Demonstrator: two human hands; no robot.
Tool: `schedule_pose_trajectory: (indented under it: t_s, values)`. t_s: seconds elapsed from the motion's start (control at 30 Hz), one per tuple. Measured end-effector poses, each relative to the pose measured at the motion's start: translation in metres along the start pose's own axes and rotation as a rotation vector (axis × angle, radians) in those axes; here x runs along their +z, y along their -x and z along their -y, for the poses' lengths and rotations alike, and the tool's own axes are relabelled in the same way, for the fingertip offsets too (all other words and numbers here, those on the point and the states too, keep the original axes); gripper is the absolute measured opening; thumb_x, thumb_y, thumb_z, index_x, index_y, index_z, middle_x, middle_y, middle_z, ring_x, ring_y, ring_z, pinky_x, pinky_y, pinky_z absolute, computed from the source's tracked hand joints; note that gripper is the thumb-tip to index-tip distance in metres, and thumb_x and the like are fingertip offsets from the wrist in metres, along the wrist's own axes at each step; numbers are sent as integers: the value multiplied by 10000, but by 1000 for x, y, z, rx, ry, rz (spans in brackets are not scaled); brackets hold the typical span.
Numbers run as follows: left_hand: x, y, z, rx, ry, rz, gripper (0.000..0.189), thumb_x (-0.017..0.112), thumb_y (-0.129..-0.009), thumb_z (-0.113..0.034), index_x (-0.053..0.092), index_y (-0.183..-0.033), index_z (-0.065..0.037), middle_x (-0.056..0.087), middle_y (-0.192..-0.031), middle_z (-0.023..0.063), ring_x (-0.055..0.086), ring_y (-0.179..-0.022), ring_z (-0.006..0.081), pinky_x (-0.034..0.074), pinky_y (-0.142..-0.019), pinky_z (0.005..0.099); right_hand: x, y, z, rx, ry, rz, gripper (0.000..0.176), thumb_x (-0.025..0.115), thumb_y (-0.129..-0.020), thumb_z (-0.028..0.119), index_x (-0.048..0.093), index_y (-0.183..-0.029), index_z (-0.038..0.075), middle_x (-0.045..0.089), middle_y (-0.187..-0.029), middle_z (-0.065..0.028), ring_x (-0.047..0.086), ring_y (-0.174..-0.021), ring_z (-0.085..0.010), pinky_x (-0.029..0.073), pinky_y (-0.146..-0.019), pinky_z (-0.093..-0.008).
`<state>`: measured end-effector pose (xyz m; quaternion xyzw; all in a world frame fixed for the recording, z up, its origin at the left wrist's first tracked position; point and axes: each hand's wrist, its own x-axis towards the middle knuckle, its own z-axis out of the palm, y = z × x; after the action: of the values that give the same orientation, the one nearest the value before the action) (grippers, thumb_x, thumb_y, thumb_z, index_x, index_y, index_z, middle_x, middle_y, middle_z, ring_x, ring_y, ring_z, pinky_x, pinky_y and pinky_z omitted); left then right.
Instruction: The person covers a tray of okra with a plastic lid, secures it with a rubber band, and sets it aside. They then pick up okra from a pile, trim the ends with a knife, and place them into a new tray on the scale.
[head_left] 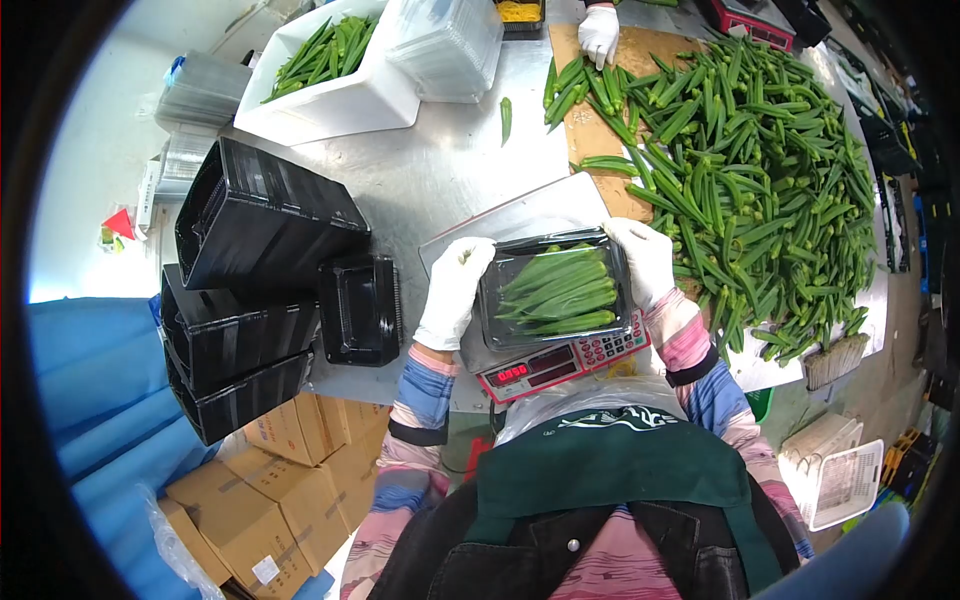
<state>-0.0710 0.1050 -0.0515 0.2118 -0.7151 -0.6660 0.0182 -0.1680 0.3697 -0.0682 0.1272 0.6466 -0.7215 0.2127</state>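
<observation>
A black tray of okra (558, 290) with a clear lid over it is held level above the weighing scale (565, 365). My left hand (455, 292), in a white glove, has its fingers closed on the tray's left edge. The white-gloved right hand (642, 262) grips the upper right edge. Red digits glow on the scale's display, below the tray. Part of the scale's metal plate (530, 210) shows behind the tray; the rest is hidden under it.
Loose okra (760, 180) lies heaped at the right, where a co-worker's gloved hand (599, 36) touches some. Stacked black trays (270, 220) and a single one (360, 312) stand left. Behind are a white okra bin (330, 110) and clear lids (445, 45). Cartons (240, 510) sit lower left.
</observation>
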Motion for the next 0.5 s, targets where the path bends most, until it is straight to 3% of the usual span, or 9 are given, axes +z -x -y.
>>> schedule_pose_trajectory:
  t_s: [0.13, 0.23, 0.33, 0.37, 0.5]
  values:
    - [-10, -4, 10, 39, 133, 148, 225, 657, -955, -147, 688, -1121, 2, 696, -1047, 45, 616, -973, 110, 468, -888, 257, 5, 0, 0, -109, -131, 17, 326, 695, -914, 104, 672, -1213, -26, 707, -1070, -45, 629, -915, -96, 492, -810, -233]
    - [-15, -5, 6, -91, 298, 206, 208, 656, -949, -145, 696, -1107, -14, 691, -1034, 35, 634, -942, 126, 499, -832, 277, -6, -9, -4, -51, -155, 105, 357, 692, -908, 85, 650, -1243, -33, 704, -1113, -60, 630, -979, -110, 495, -870, -244]
    - [-30, -12, 6, -438, 552, 374, 210, 666, -936, -142, 693, -1105, -20, 685, -1004, 28, 653, -904, 146, 530, -760, 310, -18, -18, -5, 4, -175, 196, 370, 690, -905, 79, 640, -1254, -36, 702, -1140, -71, 633, -1026, -130, 495, -914, -266]
    - [-30, -11, 6, -475, 586, 381, 227, 681, -927, -153, 685, -1113, -23, 680, -977, 30, 667, -872, 165, 550, -712, 342, -24, -26, -15, -5, -194, 229, 377, 688, -906, 81, 635, -1260, -36, 700, -1149, -73, 635, -1034, -137, 496, -919, -274]
    - [-31, -5, -7, -547, 606, 422, 227, 674, -938, -162, 675, -1128, -37, 679, -1014, 38, 659, -911, 168, 548, -765, 359, -26, -20, -12, 60, -334, 300, 393, 685, -914, 101, 620, -1279, -28, 693, -1172, -79, 646, -1046, -165, 509, -921, -311]
